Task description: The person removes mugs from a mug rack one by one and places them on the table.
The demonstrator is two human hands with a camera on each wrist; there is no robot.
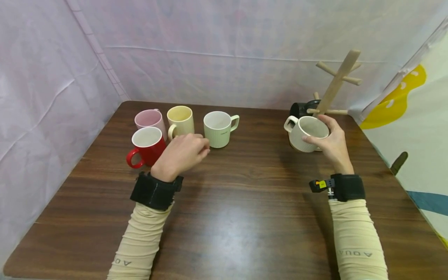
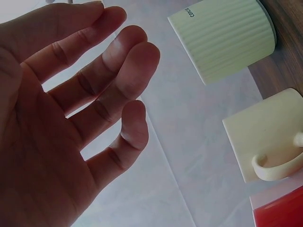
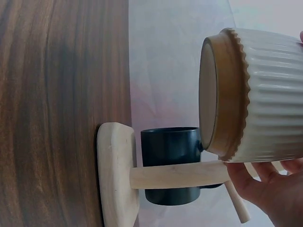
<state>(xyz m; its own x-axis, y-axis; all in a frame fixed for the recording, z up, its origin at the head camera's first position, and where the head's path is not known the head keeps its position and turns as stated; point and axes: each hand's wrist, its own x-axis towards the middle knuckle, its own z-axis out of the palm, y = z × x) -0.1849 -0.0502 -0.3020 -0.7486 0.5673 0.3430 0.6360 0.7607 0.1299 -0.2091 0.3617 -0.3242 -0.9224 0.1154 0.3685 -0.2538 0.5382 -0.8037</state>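
Holding a white mug (image 1: 299, 136) in the right hand (image 1: 334, 144), up off the desk (image 1: 238, 186) and right by a wooden rack (image 1: 336, 85). Fingers curled around the mug's side, thumb near the front and another finger behind, likely for a good tight hold. Mouth up, bottom down, handle out to the left, away from the palm, maybe to leave the handle free. Behind the rack's post, a black mug (image 3: 170, 149) on its side, handle up, seemingly hung by that handle to be off the desk. Over on the other side, the left hand (image 1: 183, 153), fingers a little bent and loose, gripping nothing, near more mugs. Set down on the desk there: a pale green mug (image 1: 217, 134), a yellow mug (image 1: 187, 126), a pink mug (image 1: 148, 116) and a red mug (image 1: 152, 151). All standing on flat bottoms, probably to keep from tipping. Red in front of pink, yellow between pink and green. Green handle out to the right, red handle to the left. Hard to tell: red and pink touching or not.
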